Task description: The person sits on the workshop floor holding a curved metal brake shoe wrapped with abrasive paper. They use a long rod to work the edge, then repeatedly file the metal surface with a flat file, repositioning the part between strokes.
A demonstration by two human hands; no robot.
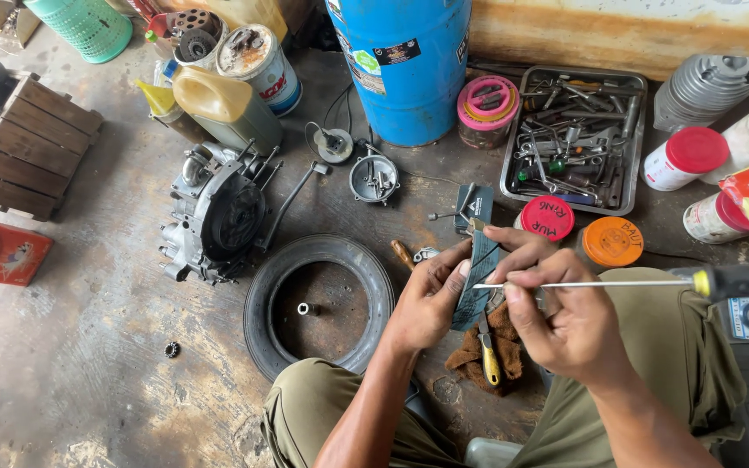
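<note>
**Hands work a dark strip with a screwdriver**

The left hand pinches a dark flat strip upright above the floor. The right hand grips a long screwdriver, its tip at the strip. Below lie a brown rag and pliers; a tyre lies just left.

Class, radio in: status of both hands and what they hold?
Left hand grips dark flat packet. Right hand grips thin metal screwdriver, tip at packet. Nothing between.
</note>
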